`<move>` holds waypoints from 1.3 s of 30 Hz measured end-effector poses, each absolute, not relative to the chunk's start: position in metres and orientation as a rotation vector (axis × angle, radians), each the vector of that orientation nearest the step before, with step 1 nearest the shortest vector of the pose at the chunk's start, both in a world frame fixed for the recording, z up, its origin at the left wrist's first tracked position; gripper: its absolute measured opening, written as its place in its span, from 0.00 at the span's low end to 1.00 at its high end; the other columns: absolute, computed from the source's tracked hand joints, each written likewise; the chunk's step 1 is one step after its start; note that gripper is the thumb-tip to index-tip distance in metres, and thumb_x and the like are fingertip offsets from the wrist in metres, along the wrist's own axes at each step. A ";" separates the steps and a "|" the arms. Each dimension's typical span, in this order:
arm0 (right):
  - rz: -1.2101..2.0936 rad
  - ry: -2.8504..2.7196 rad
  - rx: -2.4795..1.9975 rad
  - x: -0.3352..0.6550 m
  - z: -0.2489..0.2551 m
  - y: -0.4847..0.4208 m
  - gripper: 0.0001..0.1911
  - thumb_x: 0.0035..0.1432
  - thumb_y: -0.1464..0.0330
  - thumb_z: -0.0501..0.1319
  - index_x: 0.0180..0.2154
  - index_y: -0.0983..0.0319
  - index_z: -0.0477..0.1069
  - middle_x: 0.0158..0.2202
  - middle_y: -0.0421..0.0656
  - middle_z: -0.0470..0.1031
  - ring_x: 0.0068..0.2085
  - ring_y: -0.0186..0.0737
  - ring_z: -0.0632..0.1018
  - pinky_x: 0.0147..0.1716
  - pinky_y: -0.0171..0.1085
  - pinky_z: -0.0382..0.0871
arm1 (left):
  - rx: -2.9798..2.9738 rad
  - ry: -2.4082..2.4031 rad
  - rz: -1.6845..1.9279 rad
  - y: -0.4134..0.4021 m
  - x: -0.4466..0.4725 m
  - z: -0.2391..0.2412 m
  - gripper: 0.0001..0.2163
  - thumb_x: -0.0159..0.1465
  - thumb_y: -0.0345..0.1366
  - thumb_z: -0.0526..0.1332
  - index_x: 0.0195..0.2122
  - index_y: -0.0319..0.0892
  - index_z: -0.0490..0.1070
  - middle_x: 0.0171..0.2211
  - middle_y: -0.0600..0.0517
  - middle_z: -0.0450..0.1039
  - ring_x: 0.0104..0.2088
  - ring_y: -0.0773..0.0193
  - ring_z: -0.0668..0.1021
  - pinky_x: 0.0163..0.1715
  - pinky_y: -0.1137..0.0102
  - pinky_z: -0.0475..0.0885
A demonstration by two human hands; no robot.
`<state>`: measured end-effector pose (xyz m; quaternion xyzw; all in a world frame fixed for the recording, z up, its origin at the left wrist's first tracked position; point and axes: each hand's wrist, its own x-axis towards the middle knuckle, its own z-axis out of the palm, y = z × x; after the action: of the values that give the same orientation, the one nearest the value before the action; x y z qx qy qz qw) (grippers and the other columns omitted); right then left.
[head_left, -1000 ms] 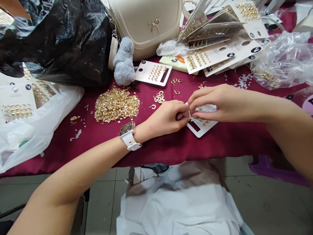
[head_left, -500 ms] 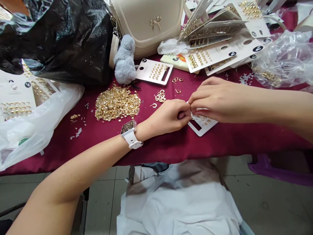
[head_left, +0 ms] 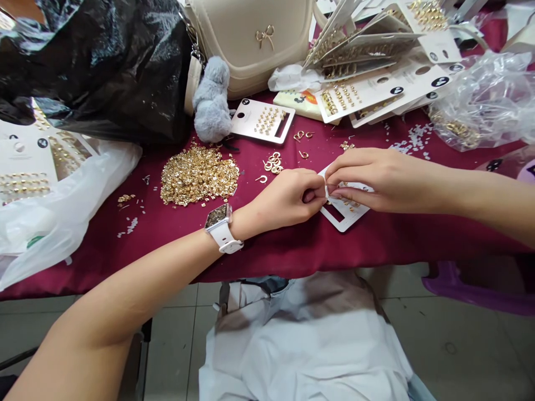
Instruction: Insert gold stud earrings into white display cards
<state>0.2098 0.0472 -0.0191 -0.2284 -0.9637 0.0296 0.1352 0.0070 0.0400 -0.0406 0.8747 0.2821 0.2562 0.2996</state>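
Observation:
A white earring card (head_left: pixel 345 215) lies on the maroon cloth (head_left: pixel 167 234) near the table's front edge. My left hand (head_left: pixel 286 199), with a white watch (head_left: pixel 220 228) on the wrist, is curled in a pinch at the card's left edge. My right hand (head_left: pixel 368 179) rests over the card, its fingertips pinched against those of the left. What sits between the fingertips is too small to make out. A few loose gold earrings (head_left: pixel 272 164) lie just behind my left hand.
A heap of gold pieces (head_left: pixel 197 176) lies to the left. Behind are a black plastic bag (head_left: pixel 104 67), a cream handbag (head_left: pixel 251 39) with a grey pompom (head_left: pixel 212 100), a filled card (head_left: pixel 262 120), stacked earring cards (head_left: pixel 376 72) and a clear bag (head_left: pixel 485 100).
My right hand has shifted slightly over the card, lifting and coming back down. My left hand has stayed in its pinch at the card's edge.

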 end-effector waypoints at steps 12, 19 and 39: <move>0.238 -2.869 -0.711 0.207 -0.011 0.053 0.12 0.60 0.71 0.51 0.32 0.63 0.73 0.36 0.47 0.76 0.37 0.40 0.77 0.37 0.38 0.70 | 2.297 0.738 0.685 0.040 0.007 -0.040 0.09 0.56 0.23 0.60 0.21 0.37 0.64 0.19 0.59 0.58 0.22 0.75 0.62 0.25 0.78 0.57; 0.303 -2.944 -0.797 0.200 -0.007 0.056 0.08 0.55 0.72 0.55 0.29 0.63 0.73 0.35 0.45 0.76 0.34 0.39 0.76 0.34 0.38 0.68 | 2.300 0.735 0.681 0.040 0.007 -0.040 0.09 0.56 0.23 0.59 0.21 0.38 0.63 0.19 0.59 0.58 0.22 0.74 0.63 0.26 0.77 0.58; 0.221 -2.907 -0.927 0.196 -0.005 0.049 0.10 0.54 0.71 0.55 0.28 0.62 0.75 0.35 0.43 0.78 0.32 0.36 0.77 0.29 0.35 0.67 | 2.347 0.776 0.647 0.041 0.005 -0.039 0.09 0.57 0.25 0.58 0.21 0.39 0.62 0.20 0.58 0.59 0.23 0.73 0.63 0.27 0.76 0.59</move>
<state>0.1963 0.0487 -0.0052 -0.3029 -0.9494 0.0722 0.0413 0.0052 0.0412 -0.0391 0.8793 0.2906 0.2425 0.2891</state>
